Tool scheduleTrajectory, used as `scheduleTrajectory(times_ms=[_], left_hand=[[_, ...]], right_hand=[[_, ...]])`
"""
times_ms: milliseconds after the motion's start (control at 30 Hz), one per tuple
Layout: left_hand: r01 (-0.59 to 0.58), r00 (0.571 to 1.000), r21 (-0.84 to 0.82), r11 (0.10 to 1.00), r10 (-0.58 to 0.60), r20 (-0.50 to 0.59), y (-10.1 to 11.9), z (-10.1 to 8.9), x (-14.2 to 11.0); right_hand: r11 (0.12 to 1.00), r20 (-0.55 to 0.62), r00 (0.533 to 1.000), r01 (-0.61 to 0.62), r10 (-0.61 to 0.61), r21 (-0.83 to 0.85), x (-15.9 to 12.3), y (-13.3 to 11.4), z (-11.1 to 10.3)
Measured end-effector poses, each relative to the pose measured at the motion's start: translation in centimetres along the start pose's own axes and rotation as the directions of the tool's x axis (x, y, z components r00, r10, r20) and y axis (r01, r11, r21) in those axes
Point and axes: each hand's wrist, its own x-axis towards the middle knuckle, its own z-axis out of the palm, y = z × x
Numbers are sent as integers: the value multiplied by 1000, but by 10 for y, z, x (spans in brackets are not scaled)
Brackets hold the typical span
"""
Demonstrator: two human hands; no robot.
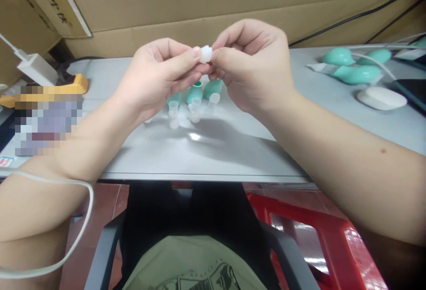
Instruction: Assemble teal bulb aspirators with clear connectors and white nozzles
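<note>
Above the table, my left hand (166,66) and my right hand (253,61) meet with fingertips pinched on a small white plastic piece (207,54). It looks like a short cap with a notched top edge; the fingers cover part of it. Below and behind the hands stand several teal bulb-shaped pieces, one with its round open neck (195,91) facing up. In front of them are several small clear plastic parts, among them a flared cup-like one (173,108) and a tilted one (214,99).
At the right lie teal bulbs (357,73) in wrapping and a white mouse (381,98). To the left are a white charger (38,70), a yellow object (78,85) and a pale cable (89,210) by my arm. Cardboard (199,1) walls the back. A red stool (319,228) stands below.
</note>
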Motion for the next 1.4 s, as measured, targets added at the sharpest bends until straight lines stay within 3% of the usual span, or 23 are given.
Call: scheduleTrajectory(times_ms=[100, 167, 200, 233, 267, 333, 433, 500, 600, 833, 933, 1067, 1133, 1200, 1267, 1400], left_hand=[[-36, 999, 87, 996, 38, -30, 5, 2, -4], [-101, 994, 277, 955, 107, -3, 10, 0, -7], [-153, 988, 401, 903, 155, 29, 12, -2, -8], [-209, 977, 524, 826, 199, 76, 13, -4, -9], [-264, 963, 629, 731, 234, 132, 13, -7, -9], [-357, 933, 755, 551, 258, 253, 9, -13, -8], [-467, 883, 798, 380, 148, 446, 0, -17, -5], [-511, 852, 798, 321, 67, 519, -2, -15, -3], [-508, 850, 823, 256, -9, 527, -2, -8, -3], [-512, 845, 839, 186, -66, 530, -9, 3, -5], [-543, 830, 823, 166, -37, 556, -17, -1, -4], [-572, 820, 806, 152, 57, 570, -17, -11, -4], [-582, 813, 794, 177, 152, 562, -10, -17, -3], [-581, 810, 787, 209, 244, 533, 0, -23, -1], [-559, 820, 795, 235, 303, 486, 9, -28, 2], [-542, 827, 810, 225, 315, 466, 16, -37, 10]], right_hand=[[992, -2, 999, 36, -37, -122, 5, -10, -10], [979, 59, 998, 47, -35, -199, 10, -23, -22], [952, 200, 978, -1, 65, -306, 13, -29, -29], [897, 308, 939, -1, 153, -442, 16, -35, -35], [802, 442, 852, 46, 280, -596, 19, -39, -39], [613, 517, 698, 140, 496, -778, 24, -40, -44], [505, 541, 622, 257, 566, -824, 26, -30, -41], [526, 586, 610, 304, 533, -794, 24, -20, -39], [579, 620, 623, 309, 476, -755, 23, -11, -38], [513, 451, 716, 150, 534, -845, 28, -30, -36], [534, 433, 793, 164, 429, -830, 28, -37, -37], [712, 507, 846, 256, 162, -654, 22, -33, -38], [792, 546, 838, 330, 4, -513, 17, -26, -39], [824, 599, 796, 395, -86, -406, 12, -19, -39], [824, 659, 744, 440, -111, -358, 7, -13, -38], [761, 759, 635, 561, -144, -326, 3, -3, -34]])
